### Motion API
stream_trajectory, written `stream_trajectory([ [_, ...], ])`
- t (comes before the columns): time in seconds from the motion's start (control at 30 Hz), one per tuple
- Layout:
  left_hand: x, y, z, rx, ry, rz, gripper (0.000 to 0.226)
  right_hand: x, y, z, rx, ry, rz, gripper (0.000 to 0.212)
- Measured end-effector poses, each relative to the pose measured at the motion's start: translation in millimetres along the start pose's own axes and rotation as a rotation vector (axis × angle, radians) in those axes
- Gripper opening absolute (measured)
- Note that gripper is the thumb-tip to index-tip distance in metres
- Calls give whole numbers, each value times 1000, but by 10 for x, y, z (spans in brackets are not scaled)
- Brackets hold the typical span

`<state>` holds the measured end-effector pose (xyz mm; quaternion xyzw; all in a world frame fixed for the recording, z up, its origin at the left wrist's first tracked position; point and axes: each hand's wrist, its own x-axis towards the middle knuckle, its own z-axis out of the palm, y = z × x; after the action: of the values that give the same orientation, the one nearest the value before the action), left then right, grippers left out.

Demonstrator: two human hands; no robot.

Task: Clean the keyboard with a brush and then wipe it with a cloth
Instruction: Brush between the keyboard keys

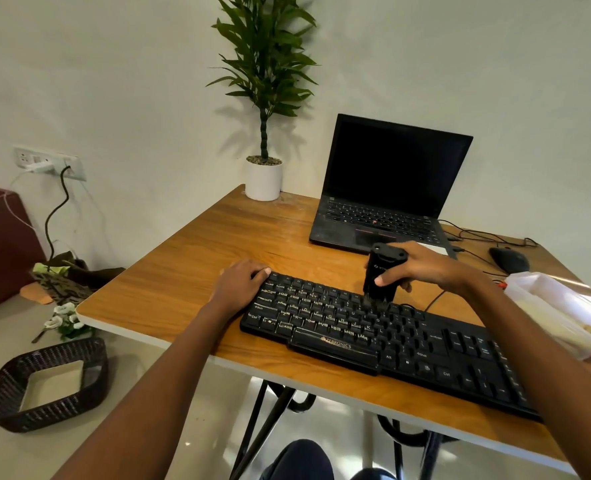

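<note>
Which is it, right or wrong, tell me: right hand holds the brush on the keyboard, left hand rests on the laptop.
Wrong: the head view shows the left hand resting on the keyboard, not the laptop. The rest stands.

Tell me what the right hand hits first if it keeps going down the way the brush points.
The keyboard: the brush in the right hand points down at its upper middle keys, bristles seemingly in contact.

The keyboard [408,344] is showing black with gold lettering, and the brush [373,271] is showing black too. The table [183,282] is displaying orange-brown wood grain, while the woven basket [44,414] is looking dark brown.
</note>
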<state>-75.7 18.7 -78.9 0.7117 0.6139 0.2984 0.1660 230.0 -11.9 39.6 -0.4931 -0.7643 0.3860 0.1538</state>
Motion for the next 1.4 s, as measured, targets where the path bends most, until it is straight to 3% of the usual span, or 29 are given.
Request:
stream_trajectory([
  [0.07, -3, 4, 4, 7, 1, 0, 36, -11, -11, 51, 26, -59, -13, 62],
  [0.3, -16, 15, 4, 17, -2, -2, 37, 73, -57, 189, 83, -27, -37, 47],
  [0.5, -29, 36, 9, 38, 8, 5, 36, 148, -118, 232, 77, -39, -47, 58],
  [1.1, -33, 36, 0, 67, 0, 19, 37, 376, -313, 378, 40, -66, -70, 22],
  [1.27, -52, 62, -4, 68, 6, 10, 36, 516, -400, 486, 57, -49, -92, 29],
  [1.4, -41, 48, 8, 66, 14, 18, 35, 719, -516, 702, 90, -33, -136, 18],
])
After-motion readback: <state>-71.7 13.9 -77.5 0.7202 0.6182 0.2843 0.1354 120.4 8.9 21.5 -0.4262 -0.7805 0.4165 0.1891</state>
